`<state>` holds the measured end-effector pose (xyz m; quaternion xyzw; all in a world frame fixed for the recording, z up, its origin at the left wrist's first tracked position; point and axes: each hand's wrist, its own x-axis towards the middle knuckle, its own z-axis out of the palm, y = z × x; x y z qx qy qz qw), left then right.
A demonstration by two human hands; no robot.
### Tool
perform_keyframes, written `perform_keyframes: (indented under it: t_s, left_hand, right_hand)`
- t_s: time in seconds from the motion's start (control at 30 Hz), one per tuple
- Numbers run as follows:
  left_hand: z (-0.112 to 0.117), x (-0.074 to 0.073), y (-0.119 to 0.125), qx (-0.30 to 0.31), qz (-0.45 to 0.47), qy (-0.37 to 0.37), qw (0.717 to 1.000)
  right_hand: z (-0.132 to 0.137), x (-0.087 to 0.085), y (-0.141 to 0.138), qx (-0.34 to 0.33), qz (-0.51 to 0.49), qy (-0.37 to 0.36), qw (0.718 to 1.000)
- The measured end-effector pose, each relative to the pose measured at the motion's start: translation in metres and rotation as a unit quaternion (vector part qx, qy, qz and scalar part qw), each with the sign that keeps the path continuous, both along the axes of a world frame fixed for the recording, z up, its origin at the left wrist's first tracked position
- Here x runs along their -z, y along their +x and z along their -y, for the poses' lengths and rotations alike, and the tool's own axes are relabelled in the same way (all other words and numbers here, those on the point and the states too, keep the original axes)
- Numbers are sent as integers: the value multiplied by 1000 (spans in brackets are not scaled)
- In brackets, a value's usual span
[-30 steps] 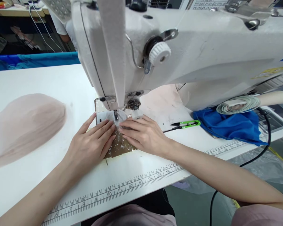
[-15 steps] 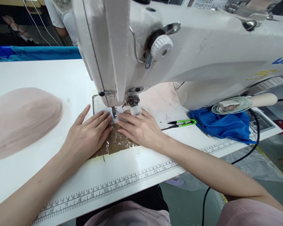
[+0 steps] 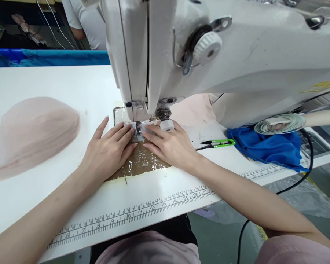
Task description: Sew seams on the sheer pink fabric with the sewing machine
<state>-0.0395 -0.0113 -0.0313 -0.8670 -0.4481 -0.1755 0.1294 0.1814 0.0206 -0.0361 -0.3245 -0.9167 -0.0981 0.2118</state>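
Note:
My left hand [image 3: 111,148] lies flat on the machine bed, fingers stretched and thumb apart, to the left of the presser foot [image 3: 138,128]. On the other side my right hand [image 3: 172,143] rests palm down, with its fingertips close to the foot and partly behind the white knob [image 3: 167,125]. Both sets of fingertips press on a small pale piece of fabric [image 3: 139,138], most of it hidden beneath them. The white sewing machine [image 3: 159,55] stands over the hands. Under them is a brown, tape-covered plate [image 3: 145,159].
Sheer pink fabric [image 3: 41,128] lies on the white table at left, and more pink fabric [image 3: 194,108] behind the foot. Green thread snips [image 3: 221,143], blue cloth [image 3: 269,148] and a coiled cord [image 3: 280,124] lie at right. A ruler strip [image 3: 140,212] follows the front edge. A person [image 3: 89,24] is beyond.
The camera view has shifted, so the machine and table appear farther right. Both hands stay beside the presser foot, and less of the pale fabric shows by the left fingertips.

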Motion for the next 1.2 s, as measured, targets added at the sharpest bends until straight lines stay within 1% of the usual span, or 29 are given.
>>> perform_keyframes:
  t_s: [0.17,0.27,0.33,0.4,0.47,0.5,0.53,0.57,0.6,0.63,0.67,0.7,0.73,0.77,0.8,0.83,0.87,0.9,0.93,0.97,1.0,1.1,1.13,1.2]
  left_hand:
    - [1,0,-1,-10,8,-9,1000]
    - [3,-2,-2,-10,12,7,1000]
    - [5,-3,-4,-4,13,19,1000]
    - [8,-5,-5,20,18,27,999]
    - [11,-7,-4,45,27,32,998]
    - [13,-8,-3,55,35,32,997]
    - [14,-10,-1,62,48,27,997]
    - [15,-11,1,70,68,15,995]
    - [17,-14,2,84,98,-11,992]
    - [18,-16,3,105,139,-53,983]
    - [19,-19,3,130,190,-113,966]
    - [21,-22,2,150,249,-186,939]
    - [22,-25,0,159,311,-262,900]
    - [24,-28,-2,158,368,-336,853]
    - [26,-31,-4,146,416,-396,805]
    - [27,-33,-7,132,453,-444,762]
    - [28,-35,-8,119,477,-481,726]
    - [29,-36,-9,111,489,-511,698]
    - [29,-38,-9,109,494,-536,675]
    - [29,-39,-9,110,497,-556,657]
    - [30,-39,-8,109,499,-571,642]
    - [30,-41,-5,106,510,-597,610]
    - [30,-41,-4,107,512,-604,601]
    - [29,-40,-4,112,508,-618,590]
  right_hand:
    - [1,0,1,5,-10,-21,1000]
    - [0,1,1,6,-17,-18,1000]
    - [-1,1,2,2,-17,-11,1000]
    - [-2,-2,3,-10,-18,-22,1000]
    - [0,-7,4,-19,-42,-73,996]
    - [1,-12,6,-27,-74,-123,989]
    - [3,-17,8,-46,-117,-198,972]
    - [4,-23,10,-76,-161,-294,939]
    - [5,-28,12,-119,-207,-407,882]
    - [5,-34,15,-167,-232,-528,800]
    - [5,-38,17,-210,-247,-626,710]
    - [4,-40,20,-239,-264,-689,631]
    - [2,-41,22,-258,-279,-730,568]
    - [0,-40,23,-265,-299,-752,524]
    - [-2,-38,23,-268,-316,-765,493]
    - [-3,-35,23,-267,-323,-777,470]
    - [-5,-33,22,-267,-326,-787,451]
    - [-6,-30,20,-262,-318,-801,434]
    - [-6,-29,18,-254,-308,-812,425]
    - [-5,-28,16,-242,-301,-817,429]
    - [-4,-28,14,-224,-299,-815,442]
    - [1,-29,8,-168,-338,-777,505]
    - [2,-29,7,-154,-356,-763,518]
    - [3,-29,7,-136,-385,-745,528]
